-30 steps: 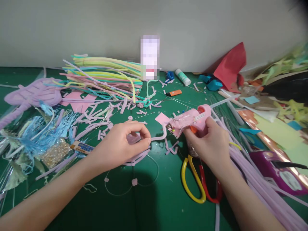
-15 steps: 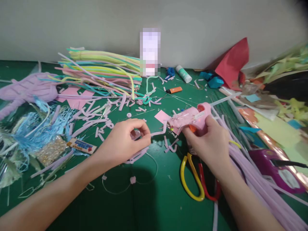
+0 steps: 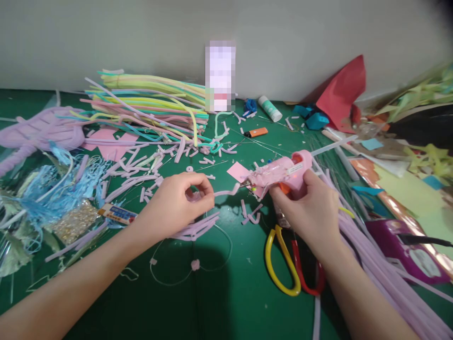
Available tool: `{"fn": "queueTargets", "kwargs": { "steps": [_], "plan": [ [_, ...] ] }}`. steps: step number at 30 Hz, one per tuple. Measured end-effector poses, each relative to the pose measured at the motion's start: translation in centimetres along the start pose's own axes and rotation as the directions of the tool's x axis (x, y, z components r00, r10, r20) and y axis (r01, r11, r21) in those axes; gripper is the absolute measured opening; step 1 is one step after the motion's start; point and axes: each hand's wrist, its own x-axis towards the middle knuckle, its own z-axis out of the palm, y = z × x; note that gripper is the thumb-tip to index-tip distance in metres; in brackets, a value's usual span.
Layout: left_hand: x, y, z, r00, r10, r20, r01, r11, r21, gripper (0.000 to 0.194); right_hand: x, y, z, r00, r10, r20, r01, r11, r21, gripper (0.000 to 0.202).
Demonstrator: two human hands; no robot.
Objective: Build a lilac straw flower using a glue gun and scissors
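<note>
Between thumb and forefinger, my left hand (image 3: 182, 203) pinches a short lilac pipe cleaner (image 3: 226, 191) whose bent end points right. My right hand (image 3: 306, 205) is wrapped round the handle of a pink hot glue gun (image 3: 283, 172), with a clear glue stick (image 3: 336, 144) poking out of its back. The gun's nozzle is at the bent tip of the pipe cleaner; whether they touch I cannot tell. Under my left hand lies a partly hidden bundle of lilac strips (image 3: 198, 229), beside a thin clear wire loop (image 3: 173, 283) with small lilac pieces on it.
Yellow-and-red-handled scissors (image 3: 283, 262) lie below my right hand. Coloured pipe cleaners (image 3: 152, 101) are heaped at the back left, with cut lilac bits around. A lighter (image 3: 256, 132) and a blurred-out phone-like screen (image 3: 221, 75) are behind. Long lilac stems (image 3: 375, 264) run along the right.
My left hand has drawn slightly left with the pipe cleaner, whose bent end now sits lower and at the nozzle. More of the lilac bundle below shows. The glue gun has barely moved.
</note>
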Motion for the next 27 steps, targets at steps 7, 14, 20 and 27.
{"fn": "queueTargets", "kwargs": {
  "steps": [7,14,20,27],
  "plan": [
    [0.29,-0.52,0.12,0.999,-0.014,-0.030,0.014,1.000,0.010,0.013,0.03,-0.10,-0.12,0.999,0.037,0.016,-0.037,0.999,0.002,0.032],
    [-0.12,-0.36,0.68,0.964,0.257,-0.060,-0.254,0.966,0.058,0.014,-0.06,-0.42,-0.05,0.982,0.078,0.172,-0.099,0.988,0.116,0.024],
    [0.15,-0.88,0.71,0.887,0.431,-0.166,-0.424,0.902,0.079,0.009,0.11,-0.11,0.02,0.974,0.071,0.214,-0.100,0.987,0.129,0.028],
    [0.12,-1.02,0.57,0.863,0.469,-0.191,-0.452,0.883,0.124,0.009,0.26,0.13,0.12,0.982,0.055,0.183,-0.069,0.995,0.073,0.031]
  ]
}}
